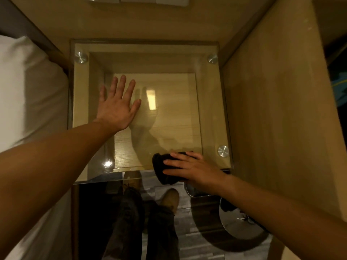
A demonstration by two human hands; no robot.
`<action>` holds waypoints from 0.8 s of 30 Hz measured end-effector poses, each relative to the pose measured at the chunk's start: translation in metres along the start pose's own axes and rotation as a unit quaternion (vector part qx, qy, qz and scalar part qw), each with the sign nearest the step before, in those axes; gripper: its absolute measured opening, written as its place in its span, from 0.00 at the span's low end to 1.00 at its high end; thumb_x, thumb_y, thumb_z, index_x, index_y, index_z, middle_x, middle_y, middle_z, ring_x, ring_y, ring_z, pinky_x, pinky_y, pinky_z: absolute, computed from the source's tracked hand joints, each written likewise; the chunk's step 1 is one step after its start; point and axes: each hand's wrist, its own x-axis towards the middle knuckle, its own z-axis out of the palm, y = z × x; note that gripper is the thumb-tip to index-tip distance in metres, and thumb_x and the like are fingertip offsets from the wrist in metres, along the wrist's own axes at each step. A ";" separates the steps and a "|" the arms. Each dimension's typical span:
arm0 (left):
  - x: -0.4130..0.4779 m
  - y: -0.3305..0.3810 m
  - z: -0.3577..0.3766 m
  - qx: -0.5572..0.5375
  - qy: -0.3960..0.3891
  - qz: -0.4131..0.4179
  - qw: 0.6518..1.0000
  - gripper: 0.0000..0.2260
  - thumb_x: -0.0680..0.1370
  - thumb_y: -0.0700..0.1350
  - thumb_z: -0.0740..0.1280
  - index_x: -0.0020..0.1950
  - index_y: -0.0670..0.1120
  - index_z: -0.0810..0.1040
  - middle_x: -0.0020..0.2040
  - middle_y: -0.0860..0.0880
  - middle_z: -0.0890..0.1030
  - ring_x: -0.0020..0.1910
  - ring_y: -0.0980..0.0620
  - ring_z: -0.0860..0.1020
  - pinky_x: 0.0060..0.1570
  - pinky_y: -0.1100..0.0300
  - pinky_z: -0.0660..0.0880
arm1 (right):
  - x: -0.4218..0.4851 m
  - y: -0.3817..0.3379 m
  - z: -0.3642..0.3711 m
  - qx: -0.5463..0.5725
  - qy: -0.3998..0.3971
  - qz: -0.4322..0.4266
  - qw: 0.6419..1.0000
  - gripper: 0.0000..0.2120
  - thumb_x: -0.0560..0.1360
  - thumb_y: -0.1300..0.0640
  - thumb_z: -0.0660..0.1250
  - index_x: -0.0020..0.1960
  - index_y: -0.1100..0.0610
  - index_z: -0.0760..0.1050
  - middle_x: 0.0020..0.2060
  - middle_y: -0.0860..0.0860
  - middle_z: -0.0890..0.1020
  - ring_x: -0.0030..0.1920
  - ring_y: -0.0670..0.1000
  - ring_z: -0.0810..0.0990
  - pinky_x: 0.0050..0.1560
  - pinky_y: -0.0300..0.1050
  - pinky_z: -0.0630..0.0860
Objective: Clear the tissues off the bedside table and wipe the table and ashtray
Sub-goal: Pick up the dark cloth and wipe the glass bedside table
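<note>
The bedside table (212, 109) has a square glass top over a pale wooden box, held by round metal studs at the corners. My left hand (117, 107) lies flat on the glass at the left of middle, fingers spread, holding nothing. My right hand (191, 168) presses a dark cloth (161, 166) onto the glass at the front right edge. No tissues and no ashtray show on the glass.
A bed with white linen (28, 102) runs along the left. A wooden panel (272, 109) stands to the right. On the floor in front are my legs and shoes (169, 199) and a shiny round metal bin (238, 222).
</note>
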 end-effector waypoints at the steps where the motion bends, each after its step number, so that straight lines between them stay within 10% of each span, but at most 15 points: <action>1: -0.001 0.002 -0.001 0.000 -0.001 -0.003 1.000 0.32 0.83 0.67 0.39 0.84 0.56 0.39 0.85 0.50 0.39 0.83 0.48 0.36 0.80 0.37 0.39 | -0.005 -0.003 0.001 0.019 -0.005 -0.002 1.000 0.29 0.80 0.58 0.63 0.77 0.39 0.63 0.81 0.39 0.58 0.82 0.44 0.45 0.76 0.52 0.51; 6: -0.021 0.035 0.000 -0.035 0.034 0.012 0.999 0.30 0.85 0.64 0.42 0.84 0.54 0.40 0.85 0.50 0.40 0.83 0.48 0.38 0.80 0.40 0.41 | -0.019 -0.017 -0.024 0.179 -0.043 0.041 0.982 0.22 0.81 0.60 0.65 0.73 0.46 0.74 0.77 0.41 0.69 0.79 0.41 0.59 0.74 0.45 0.59; 10: -0.029 0.080 0.010 -0.049 0.019 0.053 0.997 0.30 0.84 0.65 0.41 0.83 0.57 0.38 0.84 0.51 0.37 0.83 0.49 0.36 0.81 0.39 0.42 | -0.026 -0.004 -0.082 0.415 -0.077 0.158 0.892 0.19 0.82 0.60 0.65 0.68 0.42 0.77 0.67 0.41 0.79 0.66 0.43 0.77 0.66 0.36 0.73; 16: -0.003 0.110 0.016 -0.029 0.009 0.049 0.998 0.30 0.83 0.66 0.39 0.83 0.57 0.35 0.84 0.50 0.35 0.82 0.48 0.34 0.80 0.39 0.38 | -0.017 0.063 -0.158 0.523 0.127 0.260 0.802 0.17 0.81 0.62 0.66 0.67 0.49 0.78 0.55 0.49 0.85 0.52 0.44 0.83 0.51 0.36 0.78; 24: -0.003 0.107 0.024 -0.008 0.000 0.045 0.999 0.31 0.83 0.65 0.40 0.84 0.55 0.38 0.84 0.49 0.37 0.82 0.48 0.34 0.80 0.38 0.39 | 0.064 0.154 -0.235 0.349 0.320 0.241 0.847 0.17 0.82 0.64 0.64 0.68 0.52 0.75 0.57 0.41 0.80 0.51 0.26 0.78 0.54 0.24 0.72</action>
